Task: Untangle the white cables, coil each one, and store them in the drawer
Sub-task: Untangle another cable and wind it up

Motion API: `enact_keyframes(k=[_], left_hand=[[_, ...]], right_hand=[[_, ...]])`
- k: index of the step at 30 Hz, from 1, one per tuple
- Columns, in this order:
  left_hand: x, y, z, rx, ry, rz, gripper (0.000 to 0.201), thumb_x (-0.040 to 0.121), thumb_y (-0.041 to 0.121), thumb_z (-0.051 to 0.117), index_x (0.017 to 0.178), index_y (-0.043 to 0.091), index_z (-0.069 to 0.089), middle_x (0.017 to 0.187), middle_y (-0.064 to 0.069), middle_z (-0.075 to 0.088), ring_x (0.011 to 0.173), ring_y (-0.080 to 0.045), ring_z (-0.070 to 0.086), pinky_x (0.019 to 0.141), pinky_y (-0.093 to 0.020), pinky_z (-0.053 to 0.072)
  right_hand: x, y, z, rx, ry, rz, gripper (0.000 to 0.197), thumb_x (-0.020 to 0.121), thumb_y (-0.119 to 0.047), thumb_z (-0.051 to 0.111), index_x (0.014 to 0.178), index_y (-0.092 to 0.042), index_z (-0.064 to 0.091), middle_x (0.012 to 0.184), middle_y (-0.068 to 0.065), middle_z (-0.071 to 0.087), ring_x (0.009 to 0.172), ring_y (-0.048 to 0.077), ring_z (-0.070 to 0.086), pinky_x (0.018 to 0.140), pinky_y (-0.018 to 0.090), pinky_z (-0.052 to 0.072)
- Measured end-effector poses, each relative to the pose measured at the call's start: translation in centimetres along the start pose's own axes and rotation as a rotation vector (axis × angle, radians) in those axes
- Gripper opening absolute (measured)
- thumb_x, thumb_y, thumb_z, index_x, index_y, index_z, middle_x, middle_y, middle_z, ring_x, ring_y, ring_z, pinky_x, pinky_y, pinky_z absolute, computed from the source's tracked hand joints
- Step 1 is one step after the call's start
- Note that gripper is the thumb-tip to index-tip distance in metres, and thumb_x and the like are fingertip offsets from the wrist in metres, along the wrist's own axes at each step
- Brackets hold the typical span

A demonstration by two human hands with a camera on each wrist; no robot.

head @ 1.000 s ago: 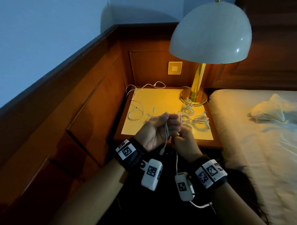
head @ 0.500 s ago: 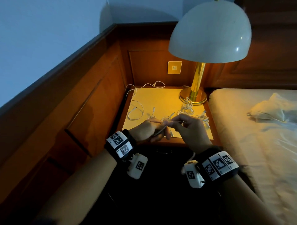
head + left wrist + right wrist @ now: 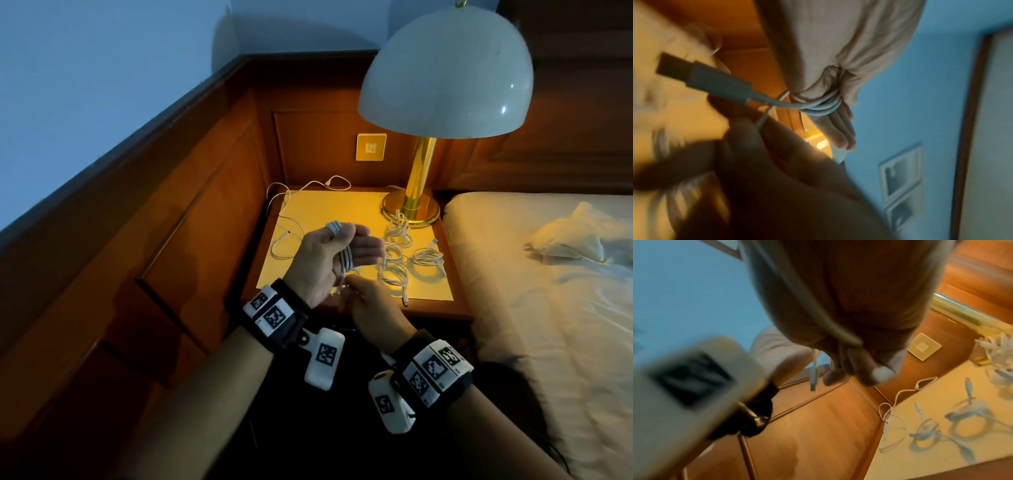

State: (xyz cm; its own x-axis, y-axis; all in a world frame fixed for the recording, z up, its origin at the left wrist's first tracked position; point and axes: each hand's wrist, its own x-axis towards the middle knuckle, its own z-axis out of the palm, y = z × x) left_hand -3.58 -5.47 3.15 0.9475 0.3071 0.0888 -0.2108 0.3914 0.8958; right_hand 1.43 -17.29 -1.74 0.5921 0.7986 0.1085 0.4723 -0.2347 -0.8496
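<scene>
My left hand (image 3: pixel 337 253) is raised over the nightstand's front, fingers straight, with a white cable (image 3: pixel 346 260) wound in several loops round them. In the left wrist view the loops (image 3: pixel 824 105) sit tight round the fingers and the USB plug (image 3: pixel 694 76) sticks out free. Just below, my right hand (image 3: pixel 363 298) pinches the cable's running part, which lies along its palm (image 3: pixel 812 305). The cable's plug (image 3: pixel 813 378) hangs by the fingertips. I cannot make out the drawer in the dark under the nightstand.
Three coiled white cables (image 3: pixel 394 274) (image 3: pixel 428 257) (image 3: pixel 399 226) lie on the yellow mat (image 3: pixel 329 212) near the brass lamp base (image 3: pixel 411 209). A loose cable (image 3: pixel 284 240) trails along the mat's left and back edges. The lamp shade (image 3: pixel 445 68) hangs overhead. The bed (image 3: pixel 548 291) is at the right.
My left hand has lifted from the table edge and straightened its fingers, now with loops of cable round them. My right hand has dropped below it, still on the cable.
</scene>
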Motion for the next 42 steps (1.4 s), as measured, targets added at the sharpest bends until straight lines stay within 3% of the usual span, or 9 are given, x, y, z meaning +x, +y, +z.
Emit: enact_keyframes(k=[4, 7, 9, 15, 21, 28, 33, 37, 42], left_hand=[[1.8, 0.4, -2.5, 0.762, 0.027, -0.013, 0.026, 0.104, 0.012, 0.050, 0.096, -0.007, 0.066, 0.090, -0.026, 0.072, 0.082, -0.038, 0.073, 0.079, -0.056, 0.059], [2.1, 1.0, -3.1, 1.105, -0.111, -0.104, 0.028, 0.102, 0.017, 0.055, 0.087, -0.003, 0.066, 0.082, -0.015, 0.067, 0.071, -0.033, 0.069, 0.067, -0.049, 0.059], [2.2, 1.3, -2.9, 1.190, -0.183, -0.225, 0.032, 0.104, 0.023, 0.052, 0.082, 0.001, 0.059, 0.075, -0.013, 0.062, 0.060, -0.028, 0.064, 0.054, -0.041, 0.055], [2.7, 1.5, -3.8, 0.923, -0.268, -0.448, 0.045, 0.107, 0.034, 0.037, 0.077, 0.003, 0.053, 0.057, -0.008, 0.050, 0.037, -0.021, 0.047, 0.040, -0.031, 0.036], [1.6, 3.0, -2.7, 0.341, -0.363, -0.570, 0.071, 0.096, 0.071, 0.025, 0.055, 0.014, 0.033, 0.040, -0.009, 0.019, 0.036, -0.023, 0.048, 0.066, -0.041, 0.051], [1.2, 2.7, -0.9, 0.105, -0.197, -0.512, 0.060, 0.103, 0.045, 0.034, 0.054, 0.010, 0.040, 0.032, -0.007, 0.029, 0.050, -0.031, 0.065, 0.058, -0.032, 0.055], [0.9, 0.6, 1.8, 0.218, 0.182, -0.292, 0.045, 0.104, 0.029, 0.047, 0.065, 0.007, 0.049, 0.038, -0.008, 0.035, 0.040, -0.027, 0.054, 0.042, -0.027, 0.043], [0.2, -0.2, 2.4, 0.230, 0.260, -0.128, 0.036, 0.106, 0.025, 0.049, 0.077, 0.003, 0.054, 0.046, -0.002, 0.035, 0.038, -0.019, 0.040, 0.039, -0.026, 0.029], [0.7, 1.0, 1.2, 0.221, 0.189, -0.127, 0.037, 0.108, 0.024, 0.041, 0.075, 0.010, 0.046, 0.052, 0.001, 0.020, 0.042, -0.012, 0.016, 0.043, -0.026, 0.013]], right_hand=[[0.1, -0.6, -1.7, -0.205, -0.094, -0.018, 0.019, 0.099, -0.008, 0.050, 0.106, -0.016, 0.065, 0.079, -0.004, 0.065, 0.068, 0.012, 0.057, 0.062, 0.025, 0.044], [0.5, -1.4, -3.4, -0.409, -0.137, -0.068, 0.014, 0.096, -0.019, 0.055, 0.106, -0.023, 0.064, 0.088, 0.003, 0.070, 0.077, 0.027, 0.063, 0.067, 0.040, 0.052], [0.7, -2.4, -4.2, -0.594, -0.190, -0.133, 0.014, 0.097, -0.023, 0.054, 0.108, -0.027, 0.062, 0.090, 0.002, 0.070, 0.081, 0.026, 0.065, 0.062, 0.036, 0.049], [1.9, -3.2, -5.5, -0.866, -0.002, -0.497, 0.015, 0.100, -0.025, 0.055, 0.113, -0.022, 0.061, 0.096, -0.002, 0.074, 0.081, 0.024, 0.070, 0.068, 0.033, 0.052], [2.5, -1.6, -4.7, -0.178, 0.194, -0.458, 0.022, 0.099, -0.021, 0.059, 0.116, -0.011, 0.068, 0.099, -0.001, 0.062, 0.079, 0.011, 0.057, 0.067, 0.027, 0.045], [1.5, -2.1, -4.4, 0.108, 0.337, -0.330, 0.018, 0.098, -0.008, 0.059, 0.096, -0.012, 0.077, 0.077, -0.002, 0.068, 0.069, 0.010, 0.062, 0.064, 0.024, 0.047], [1.9, -2.3, -4.1, 0.177, 0.486, -0.185, 0.028, 0.097, -0.008, 0.060, 0.071, -0.007, 0.070, 0.057, 0.006, 0.060, 0.043, 0.010, 0.052, 0.044, 0.023, 0.041], [2.2, -2.1, -4.1, 0.185, 0.504, -0.105, 0.031, 0.097, -0.015, 0.061, 0.067, -0.015, 0.067, 0.056, 0.006, 0.060, 0.047, 0.020, 0.055, 0.045, 0.033, 0.046], [1.8, -1.7, -5.1, 0.317, 0.308, -0.142, 0.025, 0.101, -0.004, 0.050, 0.114, -0.007, 0.072, 0.078, -0.006, 0.066, 0.067, -0.002, 0.056, 0.065, 0.015, 0.044]])
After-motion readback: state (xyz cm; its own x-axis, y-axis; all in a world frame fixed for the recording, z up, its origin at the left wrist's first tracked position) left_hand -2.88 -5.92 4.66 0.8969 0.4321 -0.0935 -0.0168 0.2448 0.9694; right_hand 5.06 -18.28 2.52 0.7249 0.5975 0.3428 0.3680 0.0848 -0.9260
